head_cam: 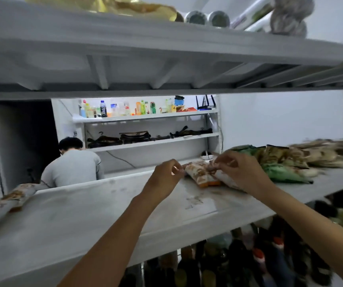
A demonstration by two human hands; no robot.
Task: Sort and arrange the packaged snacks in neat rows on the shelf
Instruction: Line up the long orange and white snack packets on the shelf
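Head view: right hand pinches a blurred snack packet by its top, left hand curls beside it, grip unclear.

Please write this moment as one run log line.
step: arranging | left hand: curled beside snack packet, grip unclear | right hand: pinches snack packet top | shelf: green packets lie right
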